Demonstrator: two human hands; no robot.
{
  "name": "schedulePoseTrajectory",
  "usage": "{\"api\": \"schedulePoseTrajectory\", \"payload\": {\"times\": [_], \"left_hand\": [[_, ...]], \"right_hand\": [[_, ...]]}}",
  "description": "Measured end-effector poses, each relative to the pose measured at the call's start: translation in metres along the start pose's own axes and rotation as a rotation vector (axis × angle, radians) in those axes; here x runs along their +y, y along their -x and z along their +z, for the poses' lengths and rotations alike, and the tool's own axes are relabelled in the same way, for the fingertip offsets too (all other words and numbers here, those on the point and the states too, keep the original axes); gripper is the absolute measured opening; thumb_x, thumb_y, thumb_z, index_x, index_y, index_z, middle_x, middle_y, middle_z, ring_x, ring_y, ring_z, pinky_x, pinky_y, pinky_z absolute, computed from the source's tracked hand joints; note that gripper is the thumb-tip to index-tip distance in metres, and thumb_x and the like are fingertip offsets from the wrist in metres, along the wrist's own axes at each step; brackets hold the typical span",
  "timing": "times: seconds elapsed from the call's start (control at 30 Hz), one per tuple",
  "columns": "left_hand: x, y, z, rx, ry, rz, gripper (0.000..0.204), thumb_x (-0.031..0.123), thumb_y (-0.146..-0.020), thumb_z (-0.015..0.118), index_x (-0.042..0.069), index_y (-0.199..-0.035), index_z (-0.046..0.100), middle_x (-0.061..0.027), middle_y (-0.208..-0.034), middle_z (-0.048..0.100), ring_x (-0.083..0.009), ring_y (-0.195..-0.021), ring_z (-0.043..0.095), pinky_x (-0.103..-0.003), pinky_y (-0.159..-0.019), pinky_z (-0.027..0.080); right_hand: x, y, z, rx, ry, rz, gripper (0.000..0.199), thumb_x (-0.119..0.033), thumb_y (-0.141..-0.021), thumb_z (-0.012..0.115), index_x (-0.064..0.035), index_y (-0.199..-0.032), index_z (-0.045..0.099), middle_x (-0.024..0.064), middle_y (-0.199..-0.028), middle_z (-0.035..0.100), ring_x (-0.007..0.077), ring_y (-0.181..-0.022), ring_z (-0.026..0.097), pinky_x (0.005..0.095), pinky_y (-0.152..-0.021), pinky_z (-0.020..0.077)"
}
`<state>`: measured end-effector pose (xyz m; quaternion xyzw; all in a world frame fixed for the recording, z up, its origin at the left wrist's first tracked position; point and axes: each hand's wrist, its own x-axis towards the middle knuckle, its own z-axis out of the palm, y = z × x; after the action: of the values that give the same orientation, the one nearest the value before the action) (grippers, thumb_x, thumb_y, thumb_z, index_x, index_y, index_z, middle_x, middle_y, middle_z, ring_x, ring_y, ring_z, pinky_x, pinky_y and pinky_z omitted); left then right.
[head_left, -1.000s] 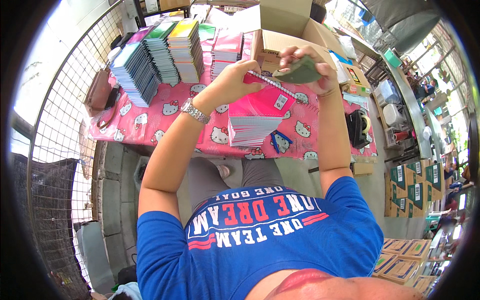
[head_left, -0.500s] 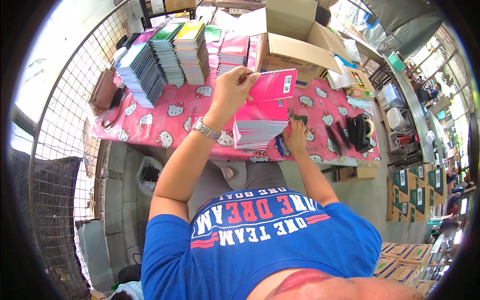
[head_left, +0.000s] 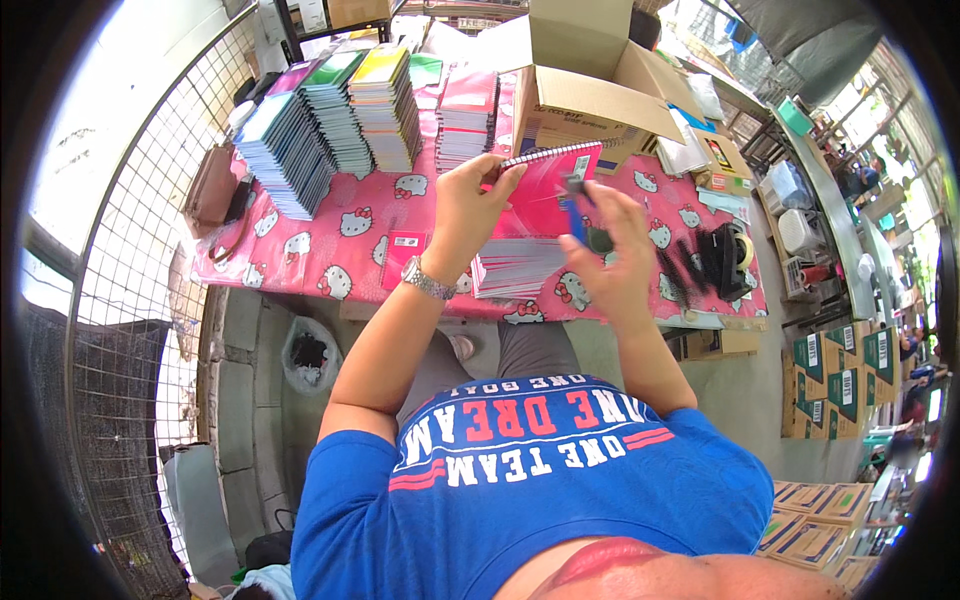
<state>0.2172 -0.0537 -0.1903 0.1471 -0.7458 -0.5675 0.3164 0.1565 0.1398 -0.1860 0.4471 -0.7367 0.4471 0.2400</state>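
My left hand (head_left: 470,208) pinches a pink spiral notebook (head_left: 535,195) by its wire-bound edge, holding it tilted above a stack of pink notebooks (head_left: 515,268). Raised beside the notebook's right part is my right hand (head_left: 615,245), closed on a small blue-handled tool (head_left: 576,222) with a dark end. Motion smears the tool, so its exact kind does not show. The dark end is close to the notebook's right part; contact cannot be made out. A dark green object (head_left: 599,240) lies on the table behind my right hand. Another pink notebook (head_left: 404,258) lies left of the stack.
Tall stacks of blue (head_left: 290,160), green (head_left: 340,115), yellow (head_left: 385,110) and pink notebooks (head_left: 466,115) stand at the back left. An open cardboard box (head_left: 580,115) is behind my hands. A tape dispenser (head_left: 727,262) sits at right, a brown pouch (head_left: 212,190) at far left.
My right hand has risen from beside the stack, taking the blue-handled tool off the table. My left hand has tilted the top notebook and shifted it slightly right.
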Motion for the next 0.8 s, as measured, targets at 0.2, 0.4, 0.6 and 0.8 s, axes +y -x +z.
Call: {"api": "schedulePoseTrajectory", "payload": {"times": [0.2,0.4,0.6,0.8], "left_hand": [[-0.015,0.004,0.003,0.136,-0.097,0.343,0.015,0.000,-0.087,0.067,0.000,-0.102,0.071,-0.0111,-0.090,0.071,-0.0158,-0.071,0.069,-0.028,-0.062,0.057],[-0.008,0.009,-0.012,0.276,-0.337,0.681,0.023,-0.002,-0.082,0.069,0.002,-0.105,0.069,-0.0124,-0.093,0.070,-0.0246,-0.078,0.070,-0.033,-0.068,0.057],[0.005,-0.006,-0.061,0.413,-0.619,0.872,0.020,0.007,-0.082,0.070,0.007,-0.101,0.067,-0.0089,-0.099,0.067,-0.0277,-0.087,0.065,-0.039,-0.076,0.053],[-0.080,-0.023,-0.093,0.034,-1.285,0.262,0.017,0.021,-0.086,0.058,0.011,-0.097,0.067,-0.0051,-0.101,0.069,-0.0246,-0.097,0.060,-0.043,-0.084,0.041]], "right_hand": [[-0.014,-0.011,0.015,-0.168,0.028,-0.126,0.056,-0.019,-0.075,0.077,-0.0040,-0.127,0.064,0.0137,-0.118,0.061,0.0314,-0.111,0.056,0.0415,-0.096,0.0452],[-0.003,-0.019,-0.001,-0.638,-0.896,0.711,0.047,-0.015,-0.091,0.067,-0.0002,-0.134,0.058,0.0087,-0.114,0.066,0.0172,-0.094,0.063,0.0310,-0.084,0.0501],[0.036,-0.007,0.004,-0.076,-0.338,0.099,0.045,-0.017,-0.089,0.069,-0.0023,-0.131,0.060,0.0081,-0.108,0.067,0.0187,-0.092,0.064,0.0305,-0.090,0.0488],[0.191,0.128,0.046,-0.510,-0.057,0.552,0.051,-0.016,-0.078,0.076,-0.0033,-0.124,0.058,0.0126,-0.112,0.067,0.0240,-0.099,0.065,0.0353,-0.090,0.0499]]}}
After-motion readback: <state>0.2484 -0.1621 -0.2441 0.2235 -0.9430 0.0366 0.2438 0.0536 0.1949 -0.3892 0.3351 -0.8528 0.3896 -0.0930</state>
